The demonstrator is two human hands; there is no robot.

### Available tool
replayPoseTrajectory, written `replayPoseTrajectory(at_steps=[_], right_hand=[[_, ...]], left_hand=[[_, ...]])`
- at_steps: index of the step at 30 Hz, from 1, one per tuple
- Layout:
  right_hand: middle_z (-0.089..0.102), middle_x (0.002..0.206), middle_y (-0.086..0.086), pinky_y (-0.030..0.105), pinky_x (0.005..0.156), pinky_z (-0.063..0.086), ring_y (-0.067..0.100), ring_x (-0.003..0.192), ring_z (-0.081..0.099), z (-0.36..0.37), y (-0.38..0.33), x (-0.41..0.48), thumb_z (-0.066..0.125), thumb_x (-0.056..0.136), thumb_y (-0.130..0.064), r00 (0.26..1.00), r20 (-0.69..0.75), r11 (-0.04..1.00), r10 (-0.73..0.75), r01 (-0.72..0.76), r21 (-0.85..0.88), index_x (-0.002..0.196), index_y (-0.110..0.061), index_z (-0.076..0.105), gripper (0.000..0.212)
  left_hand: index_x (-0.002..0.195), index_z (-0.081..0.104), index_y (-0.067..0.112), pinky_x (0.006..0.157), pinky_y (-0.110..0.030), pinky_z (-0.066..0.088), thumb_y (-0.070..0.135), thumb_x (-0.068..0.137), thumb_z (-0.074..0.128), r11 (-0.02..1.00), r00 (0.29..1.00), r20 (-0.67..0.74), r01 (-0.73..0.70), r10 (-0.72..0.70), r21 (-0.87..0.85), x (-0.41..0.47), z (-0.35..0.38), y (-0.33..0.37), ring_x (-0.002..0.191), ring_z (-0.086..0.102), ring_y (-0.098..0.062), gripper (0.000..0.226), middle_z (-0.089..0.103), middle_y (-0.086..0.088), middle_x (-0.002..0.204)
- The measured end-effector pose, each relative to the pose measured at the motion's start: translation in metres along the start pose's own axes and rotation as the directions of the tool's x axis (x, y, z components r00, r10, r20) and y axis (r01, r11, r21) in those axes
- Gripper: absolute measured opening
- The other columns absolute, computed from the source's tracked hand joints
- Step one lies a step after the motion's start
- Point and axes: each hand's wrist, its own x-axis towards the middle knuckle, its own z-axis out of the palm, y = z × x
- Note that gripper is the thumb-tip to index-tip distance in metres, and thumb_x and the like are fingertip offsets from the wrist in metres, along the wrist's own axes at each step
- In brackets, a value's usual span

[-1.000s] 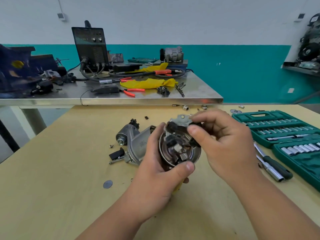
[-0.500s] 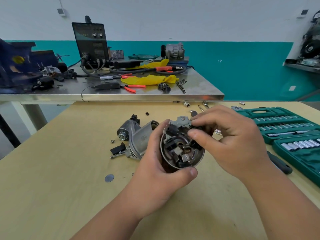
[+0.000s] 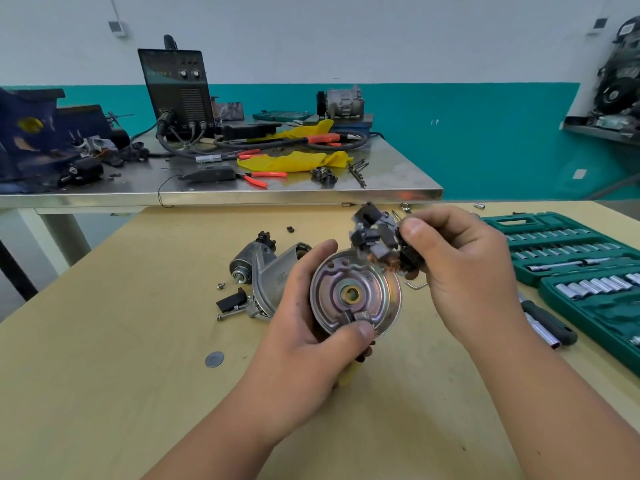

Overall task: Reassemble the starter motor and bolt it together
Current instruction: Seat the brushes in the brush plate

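bright even light, soft shadows, wide-angle bending edges, slight blur

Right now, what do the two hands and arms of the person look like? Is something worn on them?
Both are bare: the left hand and the right hand wear no gloves, and no rings or watch show. The forearms have no sleeves in view. Dark smudges, perhaps grease, mark the left hand's thumb and back.

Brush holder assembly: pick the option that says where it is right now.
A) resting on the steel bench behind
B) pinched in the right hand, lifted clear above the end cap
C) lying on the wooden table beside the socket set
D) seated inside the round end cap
B: the right hand pinches the brush holder assembly above the end cap, whose inside is bare in the left hand.
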Motion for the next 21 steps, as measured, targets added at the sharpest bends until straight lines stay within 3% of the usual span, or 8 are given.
replayPoseTrajectory(at_steps=[3,6,10,14,17,21], right_hand=[[0.069,0.069,-0.009,0.016,0.054,0.05,0.003,0.059,0.061,0.004,-0.005,-0.006,0.072,0.071,-0.033,0.993,0.038,0.994,-0.109,0.109,-0.004,0.079,-0.031,0.071,0.008],[0.069,0.076,-0.009,0.026,0.057,0.055,0.011,0.064,0.064,0.009,-0.005,-0.012,0.069,0.071,-0.042,0.983,0.079,0.983,-0.166,0.172,-0.07,0.081,-0.036,0.067,0.012],[0.066,0.084,-0.012,0.029,0.064,0.053,0.016,0.073,0.063,0.01,-0.003,-0.013,0.069,0.074,-0.04,0.968,0.104,0.964,-0.229,0.24,-0.116,0.082,-0.037,0.065,0.009],[0.065,0.086,-0.011,0.02,0.069,0.049,0.011,0.081,0.063,0.01,-0.001,-0.013,0.061,0.083,-0.031,0.933,0.213,0.943,-0.289,0.315,-0.105,0.083,-0.03,0.068,0.007],[0.067,0.081,-0.011,0.015,0.065,0.046,0.005,0.075,0.061,0.008,-0.001,-0.011,0.053,0.085,-0.03,0.947,0.234,0.971,-0.221,0.235,-0.037,0.076,-0.029,0.069,0.019],[0.069,0.081,-0.009,0.02,0.063,0.049,0.007,0.07,0.06,0.002,-0.007,-0.008,0.055,0.077,-0.041,0.949,0.306,0.996,-0.08,0.091,-0.02,0.089,-0.042,0.072,0.02]], left_hand=[[0.121,0.053,0.056,0.078,-0.016,0.053,0.034,0.066,0.074,0.997,0.999,-0.018,0.045,-0.046,-0.07,0.001,0.0,-0.001,0.111,0.065,-0.006,0.063,0.067,0.018,0.119],[0.114,0.054,0.063,0.084,-0.017,0.052,0.036,0.067,0.074,0.996,0.999,-0.012,0.038,-0.039,-0.081,0.001,0.002,0.0,0.112,0.064,-0.006,0.058,0.068,0.016,0.12],[0.099,0.06,0.068,0.076,-0.015,0.052,0.038,0.067,0.073,0.988,0.999,-0.011,0.046,-0.048,-0.146,0.001,0.004,0.001,0.104,0.067,-0.004,0.046,0.071,0.018,0.112],[0.11,0.063,0.055,0.076,-0.027,0.055,0.044,0.072,0.068,0.979,0.997,-0.054,0.052,-0.063,-0.196,0.004,0.002,0.0,0.105,0.068,-0.016,0.039,0.071,0.007,0.115],[0.116,0.061,0.052,0.073,-0.03,0.054,0.047,0.074,0.066,0.977,0.995,-0.054,0.073,-0.085,-0.202,0.005,0.0,-0.002,0.108,0.068,-0.022,0.042,0.07,0.002,0.12],[0.114,0.062,0.051,0.075,-0.031,0.056,0.048,0.077,0.065,0.979,0.995,-0.052,0.079,-0.09,-0.186,0.006,0.0,-0.003,0.107,0.069,-0.02,0.038,0.07,0.002,0.119]])
